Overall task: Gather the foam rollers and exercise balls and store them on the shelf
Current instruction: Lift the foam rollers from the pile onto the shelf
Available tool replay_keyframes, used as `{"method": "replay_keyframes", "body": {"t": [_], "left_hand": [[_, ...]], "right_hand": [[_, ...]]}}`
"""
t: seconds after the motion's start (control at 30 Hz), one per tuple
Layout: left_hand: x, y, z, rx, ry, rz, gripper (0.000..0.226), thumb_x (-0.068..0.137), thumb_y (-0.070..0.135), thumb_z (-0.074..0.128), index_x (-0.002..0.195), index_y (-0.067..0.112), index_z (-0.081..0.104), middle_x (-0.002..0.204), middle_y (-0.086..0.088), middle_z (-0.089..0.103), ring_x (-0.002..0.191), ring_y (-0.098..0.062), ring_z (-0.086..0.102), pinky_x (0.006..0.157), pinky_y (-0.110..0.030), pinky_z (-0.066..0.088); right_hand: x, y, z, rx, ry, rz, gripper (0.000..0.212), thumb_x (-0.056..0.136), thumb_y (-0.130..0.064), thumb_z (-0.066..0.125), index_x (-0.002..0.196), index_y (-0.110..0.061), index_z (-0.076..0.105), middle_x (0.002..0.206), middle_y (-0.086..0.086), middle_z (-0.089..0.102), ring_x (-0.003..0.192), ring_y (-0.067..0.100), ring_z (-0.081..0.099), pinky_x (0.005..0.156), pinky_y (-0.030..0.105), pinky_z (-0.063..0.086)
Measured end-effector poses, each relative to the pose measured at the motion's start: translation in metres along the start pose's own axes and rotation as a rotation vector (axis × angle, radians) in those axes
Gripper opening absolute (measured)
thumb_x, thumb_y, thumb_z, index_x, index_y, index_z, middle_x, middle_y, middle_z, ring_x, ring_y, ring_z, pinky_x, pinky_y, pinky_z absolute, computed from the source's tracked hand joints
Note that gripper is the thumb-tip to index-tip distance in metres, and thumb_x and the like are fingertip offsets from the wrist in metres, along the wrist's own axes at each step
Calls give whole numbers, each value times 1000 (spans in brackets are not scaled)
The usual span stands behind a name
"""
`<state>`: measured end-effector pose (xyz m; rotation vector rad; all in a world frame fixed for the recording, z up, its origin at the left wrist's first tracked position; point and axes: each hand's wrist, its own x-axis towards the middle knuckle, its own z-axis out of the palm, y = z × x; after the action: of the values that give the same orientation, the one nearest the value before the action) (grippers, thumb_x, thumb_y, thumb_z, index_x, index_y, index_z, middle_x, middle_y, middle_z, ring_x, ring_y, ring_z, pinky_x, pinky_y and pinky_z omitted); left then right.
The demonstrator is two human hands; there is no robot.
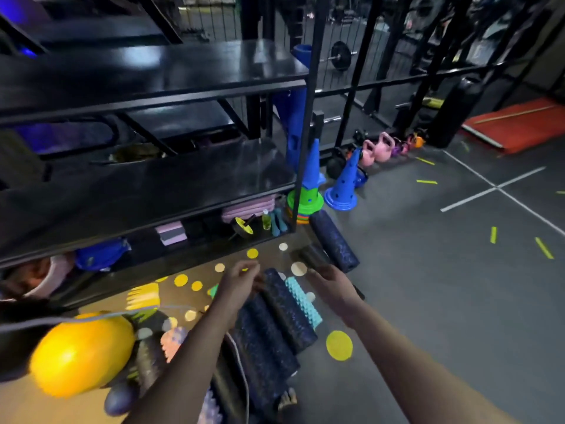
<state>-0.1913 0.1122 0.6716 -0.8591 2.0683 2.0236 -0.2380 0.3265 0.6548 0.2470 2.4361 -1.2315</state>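
Head view: foam rollers (275, 319) lie side by side on the floor before the shelf (183, 185). Yellow exercise ball (82, 353) is also on the floor, to the left. Left hand (241, 280) and right hand (331, 281) reach over the rollers; fingers blurred, grasp cannot be told. Judged: storing hardly begun.

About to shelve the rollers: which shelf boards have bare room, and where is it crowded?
Upper board and middle board show bare black tops near the corner post. The bottom level is crowded: pink mats, ab wheel, bottle. Foam rollers crowd the floor in front.
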Motion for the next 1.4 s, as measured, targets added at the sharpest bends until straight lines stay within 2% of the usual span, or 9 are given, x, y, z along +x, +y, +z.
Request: {"method": "replay_keyframes", "body": {"t": [0.2,0.4,0.7,0.87,0.97,1.07,1.13,1.23,1.4], "left_hand": [[98,6,82,-20,2,-147,11,100,23,58,109,21,63,92,-6,70,78,-20,63,59,-27,45],[172,27,133,68,-35,-251,5,100,36,58,98,34,62,103,-1,71,93,-24,69,84,-44,56],[284,26,218,-3,145,-335,6,99,25,61,104,21,62,96,-6,70,72,-17,63,68,-31,49],[372,-3,302,5,308,-464,19,102,18,57,83,22,59,81,-8,63,75,-25,60,65,-36,49],[425,-41,372,-96,324,-656,10,99,25,56,93,18,59,82,-6,58,70,-19,53,62,-29,41],[475,-110,424,-107,340,-789,29,73,43,61,84,16,59,83,-10,59,73,-28,59,70,-32,44],[505,-159,450,-93,290,-869,25,76,39,59,80,14,59,80,-11,57,73,-37,63,68,-31,46],[548,-238,479,-134,348,-942,29,74,35,57,95,15,64,78,-6,56,69,-26,55,61,-29,43],[585,-392,527,-181,387,-974,37,105,23,49,137,6,56,117,-6,54,104,-20,51,87,-33,43]], "right_hand": [[84,50,-62,-217,-50,196,49,84,-59,54,107,-17,63,109,7,71,97,26,67,83,34,51],[151,50,-122,-220,-63,300,44,97,-45,59,132,-20,57,126,7,66,115,27,63,92,29,49],[343,65,-151,-365,-268,279,50,95,-44,58,133,-12,56,127,13,67,119,31,62,93,32,47],[492,101,-164,-425,-448,215,55,96,-47,57,140,-15,51,133,12,64,123,32,59,98,33,45],[564,142,-179,-419,-543,233,61,84,-56,59,127,-13,59,112,7,68,108,20,64,89,27,50],[615,201,-179,-506,-599,284,33,93,-42,59,110,-14,62,97,6,63,95,17,60,71,22,38],[645,249,-164,-586,-655,296,38,97,-41,58,115,-8,64,113,15,68,111,29,63,77,26,36],[681,325,-126,-634,-729,342,49,98,-44,57,135,-11,55,135,10,62,129,29,55,92,27,39],[734,471,-44,-546,-835,384,75,83,-51,77,141,-12,50,138,7,61,131,28,56,106,33,44]]}}
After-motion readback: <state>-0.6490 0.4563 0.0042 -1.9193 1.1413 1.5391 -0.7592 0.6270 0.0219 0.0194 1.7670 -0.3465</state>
